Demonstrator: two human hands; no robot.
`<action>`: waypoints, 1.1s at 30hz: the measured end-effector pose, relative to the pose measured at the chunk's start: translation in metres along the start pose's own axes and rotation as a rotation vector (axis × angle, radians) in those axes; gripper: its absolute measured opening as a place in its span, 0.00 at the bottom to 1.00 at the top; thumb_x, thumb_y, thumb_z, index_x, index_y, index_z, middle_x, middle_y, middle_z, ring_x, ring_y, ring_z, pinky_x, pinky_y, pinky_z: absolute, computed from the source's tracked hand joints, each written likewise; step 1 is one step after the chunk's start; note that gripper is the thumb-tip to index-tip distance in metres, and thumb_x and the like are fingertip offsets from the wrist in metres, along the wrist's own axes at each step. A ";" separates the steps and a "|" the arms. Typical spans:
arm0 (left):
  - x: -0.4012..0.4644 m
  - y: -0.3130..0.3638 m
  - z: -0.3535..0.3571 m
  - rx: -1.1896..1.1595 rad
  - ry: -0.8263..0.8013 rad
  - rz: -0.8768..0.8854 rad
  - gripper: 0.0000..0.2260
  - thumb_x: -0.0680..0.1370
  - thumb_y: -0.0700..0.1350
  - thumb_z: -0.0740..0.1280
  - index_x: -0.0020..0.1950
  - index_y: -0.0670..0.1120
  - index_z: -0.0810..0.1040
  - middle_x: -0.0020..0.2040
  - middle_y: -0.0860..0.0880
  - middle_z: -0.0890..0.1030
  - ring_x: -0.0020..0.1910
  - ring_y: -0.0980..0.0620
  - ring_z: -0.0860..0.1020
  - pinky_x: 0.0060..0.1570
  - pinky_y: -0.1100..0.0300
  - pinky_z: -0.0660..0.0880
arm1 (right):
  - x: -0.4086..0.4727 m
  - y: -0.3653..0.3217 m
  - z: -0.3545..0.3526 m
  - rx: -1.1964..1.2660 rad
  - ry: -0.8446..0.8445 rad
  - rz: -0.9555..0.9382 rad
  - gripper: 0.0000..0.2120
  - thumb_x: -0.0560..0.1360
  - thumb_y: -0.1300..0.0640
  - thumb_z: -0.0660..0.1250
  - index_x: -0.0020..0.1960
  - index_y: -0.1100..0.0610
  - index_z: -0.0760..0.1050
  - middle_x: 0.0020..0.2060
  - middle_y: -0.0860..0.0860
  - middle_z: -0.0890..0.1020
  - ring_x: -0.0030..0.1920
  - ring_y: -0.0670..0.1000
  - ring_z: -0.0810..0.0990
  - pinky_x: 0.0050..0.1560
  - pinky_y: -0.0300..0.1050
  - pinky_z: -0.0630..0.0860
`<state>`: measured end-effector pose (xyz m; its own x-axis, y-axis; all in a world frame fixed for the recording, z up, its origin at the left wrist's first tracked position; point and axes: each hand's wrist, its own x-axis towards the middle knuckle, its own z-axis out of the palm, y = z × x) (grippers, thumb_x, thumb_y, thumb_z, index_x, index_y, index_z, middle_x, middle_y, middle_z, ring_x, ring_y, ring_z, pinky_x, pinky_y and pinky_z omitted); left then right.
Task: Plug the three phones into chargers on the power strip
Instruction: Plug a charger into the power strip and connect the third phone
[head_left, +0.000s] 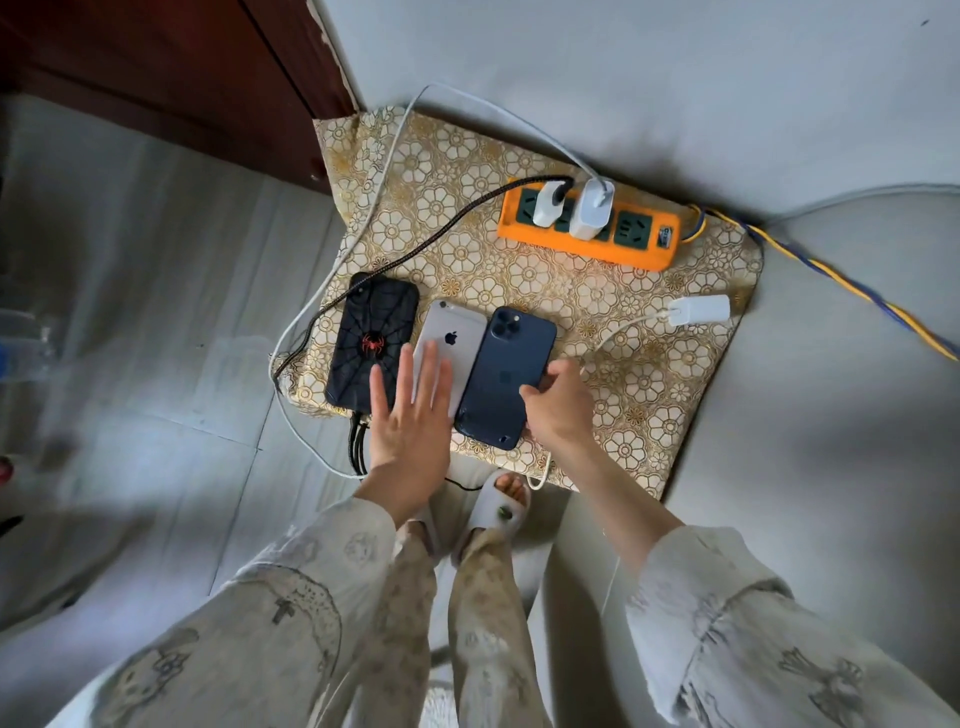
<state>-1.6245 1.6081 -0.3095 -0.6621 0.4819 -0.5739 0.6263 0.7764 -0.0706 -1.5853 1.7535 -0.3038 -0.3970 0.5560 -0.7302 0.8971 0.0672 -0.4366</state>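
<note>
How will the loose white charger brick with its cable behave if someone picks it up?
The white charger brick looks small and rigid, so probably light and easy to pinch. It lies on its side on the patterned cloth, so unlikely to roll. Its thin white cable curves loosely and will likely trail and drag.

No words or numbers can be read. The silver phone (451, 347), middle of three at the cushion's near edge, bears a dark apple logo on its back. The black phone (372, 340) at the left carries a red spider emblem (on a web pattern). The power strip's (589, 228) small label is too blurred to read.
</note>
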 end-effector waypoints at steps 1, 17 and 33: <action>0.002 -0.003 0.002 -0.023 -0.002 0.006 0.31 0.80 0.51 0.51 0.73 0.47 0.32 0.75 0.45 0.32 0.74 0.42 0.35 0.70 0.40 0.37 | -0.002 0.000 0.000 0.045 0.005 0.005 0.13 0.75 0.61 0.64 0.58 0.60 0.68 0.49 0.55 0.78 0.44 0.54 0.77 0.43 0.46 0.76; 0.037 0.005 -0.009 -0.185 -0.084 -0.125 0.55 0.63 0.73 0.61 0.71 0.48 0.28 0.73 0.36 0.31 0.72 0.33 0.34 0.67 0.30 0.47 | 0.059 0.007 -0.127 -0.891 0.409 -0.392 0.26 0.69 0.66 0.67 0.66 0.58 0.67 0.64 0.60 0.71 0.66 0.61 0.65 0.62 0.58 0.65; 0.040 0.014 -0.023 -0.146 -0.206 -0.191 0.56 0.64 0.71 0.62 0.65 0.47 0.21 0.72 0.35 0.29 0.71 0.32 0.34 0.66 0.30 0.52 | 0.081 -0.040 -0.160 -0.021 0.273 -0.570 0.12 0.69 0.61 0.70 0.52 0.58 0.76 0.47 0.49 0.79 0.49 0.50 0.79 0.46 0.31 0.71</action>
<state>-1.6515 1.6477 -0.3148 -0.6555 0.2405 -0.7159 0.4230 0.9022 -0.0842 -1.6218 1.9280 -0.2613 -0.7521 0.6196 -0.2244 0.5642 0.4294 -0.7052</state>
